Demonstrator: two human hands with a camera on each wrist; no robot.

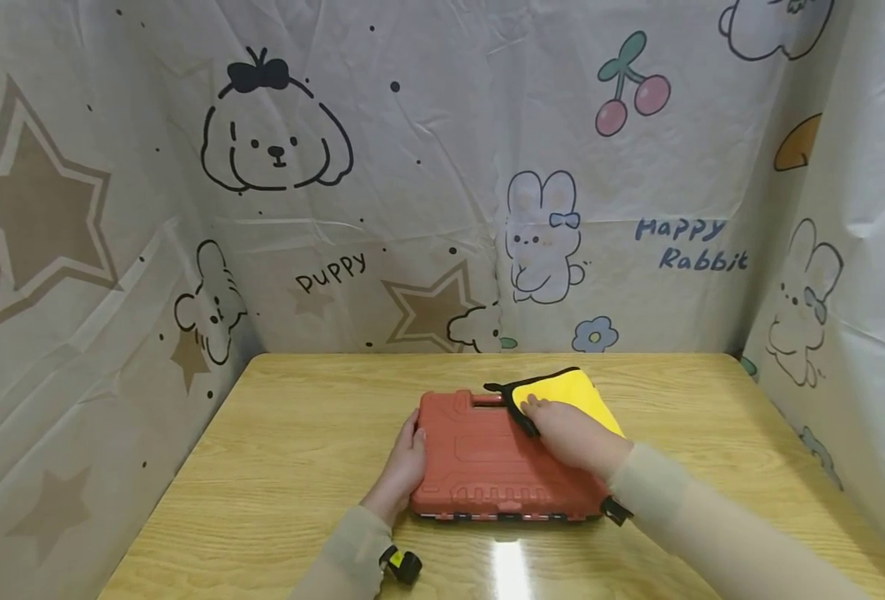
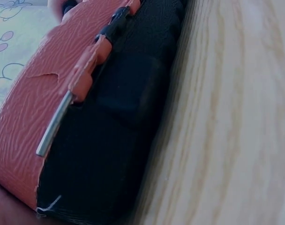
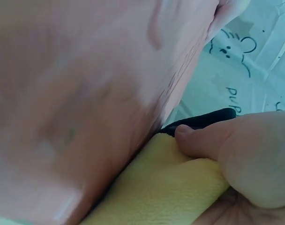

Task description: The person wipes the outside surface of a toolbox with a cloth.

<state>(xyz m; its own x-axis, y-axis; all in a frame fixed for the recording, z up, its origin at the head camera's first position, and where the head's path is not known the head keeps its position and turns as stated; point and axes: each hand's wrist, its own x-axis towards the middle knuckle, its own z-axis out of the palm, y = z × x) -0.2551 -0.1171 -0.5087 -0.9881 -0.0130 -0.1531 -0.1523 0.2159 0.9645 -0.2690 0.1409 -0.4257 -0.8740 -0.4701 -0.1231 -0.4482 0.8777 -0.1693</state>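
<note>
A red plastic case (image 1: 472, 467) with a black lower half (image 2: 109, 154) lies on the wooden table. My left hand (image 1: 405, 462) holds the case by its left side, thumb near the top edge. In the left wrist view only a bit of that hand shows at the lower left corner. My right hand (image 1: 573, 435) grips a yellow cloth (image 1: 573, 392) with black edging against the case's upper right part. The right wrist view shows the thumb (image 3: 203, 138) lying on the folded cloth (image 3: 156, 183); the other fingers are mostly hidden.
The case's carrying handle (image 1: 487, 400) faces the back, and a metal hinge pin (image 2: 53, 124) sticks out along its seam. A printed white curtain (image 1: 412, 167) hangs behind and at both sides of the wooden table (image 1: 300, 450).
</note>
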